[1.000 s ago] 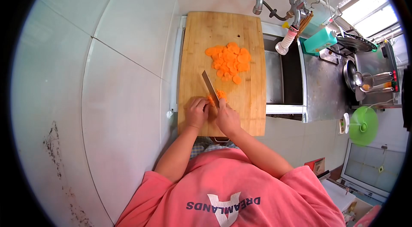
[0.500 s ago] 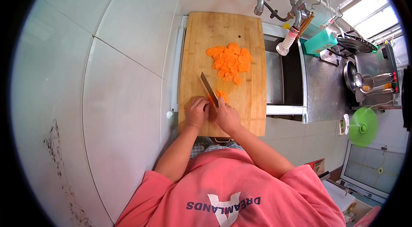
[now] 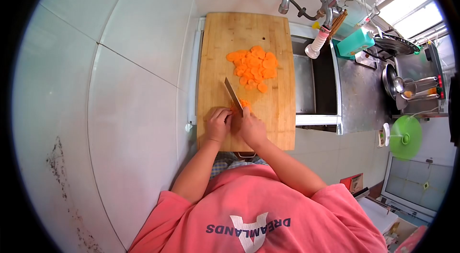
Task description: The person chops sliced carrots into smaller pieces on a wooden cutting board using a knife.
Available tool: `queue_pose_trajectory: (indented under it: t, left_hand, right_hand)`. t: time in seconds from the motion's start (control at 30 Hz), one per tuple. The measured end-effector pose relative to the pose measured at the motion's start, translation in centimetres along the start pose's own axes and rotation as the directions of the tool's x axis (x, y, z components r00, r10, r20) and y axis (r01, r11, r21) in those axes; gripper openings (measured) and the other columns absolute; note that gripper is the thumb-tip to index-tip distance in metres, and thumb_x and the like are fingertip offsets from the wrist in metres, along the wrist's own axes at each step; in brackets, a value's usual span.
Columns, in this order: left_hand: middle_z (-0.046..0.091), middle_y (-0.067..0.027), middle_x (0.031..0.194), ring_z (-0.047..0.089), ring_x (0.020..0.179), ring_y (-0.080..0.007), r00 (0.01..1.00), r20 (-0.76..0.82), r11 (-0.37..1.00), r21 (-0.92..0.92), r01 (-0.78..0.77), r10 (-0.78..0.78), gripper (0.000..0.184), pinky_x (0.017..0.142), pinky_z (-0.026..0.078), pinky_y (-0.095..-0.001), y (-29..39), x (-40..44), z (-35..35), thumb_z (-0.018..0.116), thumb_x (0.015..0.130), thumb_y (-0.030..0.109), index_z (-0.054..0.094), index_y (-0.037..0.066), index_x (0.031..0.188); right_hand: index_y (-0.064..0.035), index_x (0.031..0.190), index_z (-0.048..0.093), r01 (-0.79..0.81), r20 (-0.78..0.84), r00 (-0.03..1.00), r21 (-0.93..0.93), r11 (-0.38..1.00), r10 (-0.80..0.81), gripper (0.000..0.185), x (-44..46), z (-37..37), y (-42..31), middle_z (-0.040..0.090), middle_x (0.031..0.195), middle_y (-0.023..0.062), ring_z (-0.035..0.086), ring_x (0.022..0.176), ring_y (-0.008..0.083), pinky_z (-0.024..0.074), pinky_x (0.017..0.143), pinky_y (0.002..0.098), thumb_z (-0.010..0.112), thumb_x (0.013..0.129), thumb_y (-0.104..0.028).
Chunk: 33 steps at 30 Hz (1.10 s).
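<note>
My right hand (image 3: 252, 129) grips a kitchen knife (image 3: 232, 93) by its handle, the blade pointing away and a little left over the wooden cutting board (image 3: 225, 33). Close by on the left, my left hand (image 3: 219, 123) has its fingers curled and pressed down on carrot at the blade's left side; the piece under the fingertips is mostly hidden. Finely cut carrot bits (image 3: 245, 103) lie just right of the blade. Farther up the board is a pile of round carrot slices (image 3: 254, 66).
A sink (image 3: 305, 80) lies right of the board, under two taps (image 3: 329, 11). On the metal counter (image 3: 357, 92) stand a teal bottle (image 3: 355, 44), a pan (image 3: 389, 80) and several ladles. A tiled wall (image 3: 134, 104) is close on the left.
The view has shifted slightly. Both hands and the knife stay at nearly the same place on the board, still at the small carrot pieces.
</note>
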State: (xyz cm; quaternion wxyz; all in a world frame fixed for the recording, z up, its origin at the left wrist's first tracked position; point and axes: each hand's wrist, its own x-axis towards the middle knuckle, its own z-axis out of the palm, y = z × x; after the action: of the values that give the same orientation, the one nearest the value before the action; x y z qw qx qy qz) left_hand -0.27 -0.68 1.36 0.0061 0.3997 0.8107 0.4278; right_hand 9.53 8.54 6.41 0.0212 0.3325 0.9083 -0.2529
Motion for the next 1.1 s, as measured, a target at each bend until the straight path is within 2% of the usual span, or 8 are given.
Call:
queue_pose_trajectory:
  t: [0.07, 0.13, 0.3, 0.47, 0.53, 0.7, 0.77, 1.1]
  left_hand:
    - [0.065, -0.0066, 0.087, 0.062, 0.082, -0.0258, 1.000, -0.011, 1.000, -0.009, -0.005, 0.005, 0.010, 0.070, 0.051, -0.0346, 0.1, -0.2, 0.1, 0.070, 0.073, 0.005, 0.066, 0.006, 0.082]
    - [0.065, -0.0068, 0.087, 0.062, 0.083, -0.0258, 0.999, -0.024, 0.998, -0.031, 0.048, -0.049, 0.011, 0.071, 0.051, -0.0350, 0.3, -0.3, 0.1, 0.071, 0.072, 0.005, 0.066, 0.006, 0.081]
    - [0.065, -0.0075, 0.087, 0.061, 0.084, -0.0265, 0.999, -0.032, 1.000, -0.006, 0.030, -0.030, 0.011, 0.073, 0.051, -0.0356, 0.3, -0.4, -0.5, 0.070, 0.072, 0.004, 0.066, 0.005, 0.082]
    - [0.065, -0.0069, 0.087, 0.061, 0.085, -0.0257, 0.999, -0.038, 0.999, 0.038, -0.036, 0.038, 0.012, 0.073, 0.051, -0.0349, 0.3, -0.2, -0.7, 0.069, 0.071, 0.003, 0.066, 0.005, 0.082]
    - [0.066, -0.0059, 0.088, 0.061, 0.085, -0.0250, 0.996, -0.049, 0.996, 0.057, -0.067, 0.070, 0.012, 0.073, 0.051, -0.0343, 0.4, -0.1, -0.7, 0.069, 0.070, 0.002, 0.067, 0.005, 0.082]
    - [0.067, -0.0050, 0.088, 0.061, 0.085, -0.0245, 0.998, -0.036, 0.997, 0.058, -0.049, 0.052, 0.013, 0.074, 0.051, -0.0338, 0.4, -0.1, -0.8, 0.068, 0.069, 0.001, 0.068, 0.006, 0.082]
    - [0.067, -0.0051, 0.088, 0.061, 0.085, -0.0245, 0.998, -0.036, 0.997, 0.058, -0.044, 0.046, 0.014, 0.074, 0.051, -0.0337, 0.3, 0.0, -0.9, 0.068, 0.069, 0.001, 0.068, 0.006, 0.082]
    - [0.067, -0.0051, 0.087, 0.062, 0.084, -0.0243, 0.998, -0.042, 0.997, 0.060, -0.046, 0.048, 0.014, 0.074, 0.052, -0.0339, 0.2, 0.0, -0.7, 0.067, 0.068, 0.000, 0.068, 0.006, 0.081]
  right_hand:
    - [-0.0042, 0.103, 0.040, -0.034, 0.024, 0.999, -0.017, 0.999, 0.034, 0.025, -0.2, -0.9, -0.1, 0.063, 0.081, 0.0198, 0.063, 0.071, 0.0386, 0.0501, 0.063, 0.0474, 0.055, 0.085, -0.013]
    - [-0.0040, 0.102, 0.041, -0.030, 0.025, 0.999, -0.006, 1.000, 0.030, 0.024, -0.3, -0.8, 0.1, 0.063, 0.082, 0.0202, 0.063, 0.071, 0.0394, 0.0497, 0.063, 0.0481, 0.055, 0.085, -0.013]
    - [-0.0035, 0.101, 0.041, -0.013, 0.030, 0.999, 0.032, 0.999, 0.012, 0.021, -0.5, -1.6, -0.5, 0.063, 0.083, 0.0218, 0.062, 0.072, 0.0411, 0.0486, 0.063, 0.0495, 0.053, 0.086, -0.012]
    - [-0.0033, 0.100, 0.041, 0.001, 0.046, 0.999, 0.045, 0.999, -0.003, 0.022, -0.6, -1.6, -0.8, 0.063, 0.083, 0.0225, 0.062, 0.071, 0.0416, 0.0489, 0.062, 0.0496, 0.053, 0.082, -0.007]
    - [-0.0046, 0.099, 0.041, 0.024, 0.026, 0.999, 0.028, 0.999, -0.024, 0.022, -0.6, -1.2, -0.7, 0.063, 0.083, 0.0218, 0.063, 0.069, 0.0407, 0.0500, 0.060, 0.0482, 0.054, 0.081, -0.009]
    - [-0.0058, 0.098, 0.042, 0.046, 0.036, 0.998, -0.030, 0.999, -0.045, 0.023, -0.7, -1.6, -1.5, 0.063, 0.084, 0.0209, 0.064, 0.068, 0.0395, 0.0511, 0.058, 0.0465, 0.055, 0.081, -0.012]
    - [-0.0039, 0.098, 0.041, 0.019, 0.032, 0.999, 0.028, 0.999, -0.020, 0.027, -0.7, -1.9, -1.8, 0.062, 0.083, 0.0214, 0.062, 0.072, 0.0413, 0.0498, 0.062, 0.0491, 0.055, 0.075, -0.003]
    - [-0.0044, 0.097, 0.040, 0.035, 0.033, 0.999, 0.016, 0.999, -0.035, 0.027, -0.3, -1.6, -1.2, 0.062, 0.082, 0.0212, 0.062, 0.071, 0.0416, 0.0494, 0.062, 0.0499, 0.055, 0.075, -0.004]
